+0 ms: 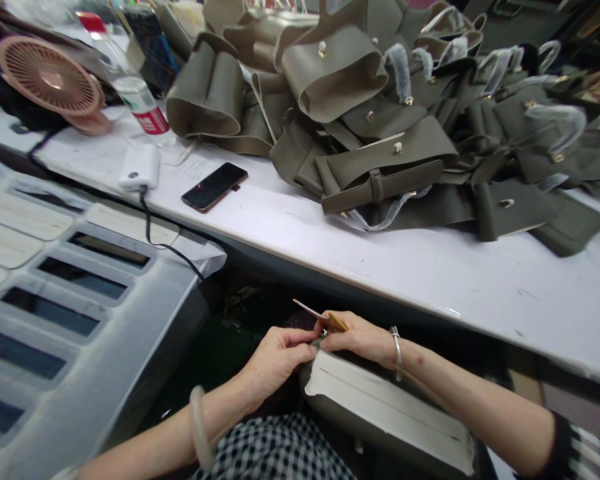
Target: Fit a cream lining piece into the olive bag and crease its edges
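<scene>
On my lap lies a dark olive bag piece [405, 430] with a pale, off-white long face [390, 410] turned up. My left hand [275, 360] is closed, thumb and forefinger pinching the bag's near-left end. Across from it, my right hand [357, 339] grips a thin yellow-brown tool [337, 322] whose narrow end points up and left; its exact kind is unclear. The right fingertips also press at the same end of the bag. A small shiny metal bit [325, 331] shows between both hands, partly hidden by fingers.
Olive bags [380, 167] are heaped along the back of the white table [300, 233]. A phone [215, 187], a white power bank [140, 167] with a cable, a water bottle [143, 110] and a pink fan [50, 77] stand left. A grey slotted plastic rack [145, 320] is nearer left.
</scene>
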{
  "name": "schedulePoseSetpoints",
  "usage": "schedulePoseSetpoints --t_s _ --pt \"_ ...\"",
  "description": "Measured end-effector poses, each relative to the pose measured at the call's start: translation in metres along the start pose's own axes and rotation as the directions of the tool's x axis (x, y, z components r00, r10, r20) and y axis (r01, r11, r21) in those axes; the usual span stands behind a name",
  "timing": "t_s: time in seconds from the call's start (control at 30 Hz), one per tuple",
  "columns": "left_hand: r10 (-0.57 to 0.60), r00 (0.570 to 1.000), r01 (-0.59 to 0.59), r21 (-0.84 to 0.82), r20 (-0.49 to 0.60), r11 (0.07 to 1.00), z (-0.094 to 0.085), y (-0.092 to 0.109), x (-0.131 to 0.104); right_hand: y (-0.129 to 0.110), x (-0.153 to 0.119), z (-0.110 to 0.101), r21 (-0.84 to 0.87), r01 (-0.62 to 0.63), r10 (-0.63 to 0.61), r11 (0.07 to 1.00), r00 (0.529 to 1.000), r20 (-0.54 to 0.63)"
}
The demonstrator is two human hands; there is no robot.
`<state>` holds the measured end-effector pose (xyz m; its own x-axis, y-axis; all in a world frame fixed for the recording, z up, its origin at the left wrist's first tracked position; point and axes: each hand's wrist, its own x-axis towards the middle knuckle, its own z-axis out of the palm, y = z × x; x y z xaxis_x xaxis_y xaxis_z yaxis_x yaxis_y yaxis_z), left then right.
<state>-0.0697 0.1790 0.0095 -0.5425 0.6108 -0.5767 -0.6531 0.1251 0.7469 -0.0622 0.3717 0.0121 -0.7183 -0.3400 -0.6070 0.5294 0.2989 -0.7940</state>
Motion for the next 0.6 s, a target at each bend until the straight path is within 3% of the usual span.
schedulePoseSetpoints --t_s 0.3,0.43,0.57,0.6 --pt "0.025 0.999 -0.025 0.002 -0.035 1.000 0.001 -0.006 0.005 0.003 0.006 0.003 -0.073 0.056 -0.057 0.996 0.998 -0.007" --pt "0.142 0.989 -0.133 0.161 -0.050 0.978 -0.002 -0.008 0.005 -0.001 0.003 0.010 -0.149 0.051 -0.065 0.988 0.993 -0.093" --pt "0.124 0.991 -0.099 0.320 -0.058 0.942 -0.008 -0.002 0.003 -0.002 -0.004 0.012 -0.235 -0.047 0.013 0.971 0.989 -0.145" --pt "0.122 0.989 -0.088 0.341 -0.079 0.936 -0.010 -0.001 0.004 0.000 -0.003 0.009 -0.222 -0.044 0.019 0.974 0.994 -0.111"
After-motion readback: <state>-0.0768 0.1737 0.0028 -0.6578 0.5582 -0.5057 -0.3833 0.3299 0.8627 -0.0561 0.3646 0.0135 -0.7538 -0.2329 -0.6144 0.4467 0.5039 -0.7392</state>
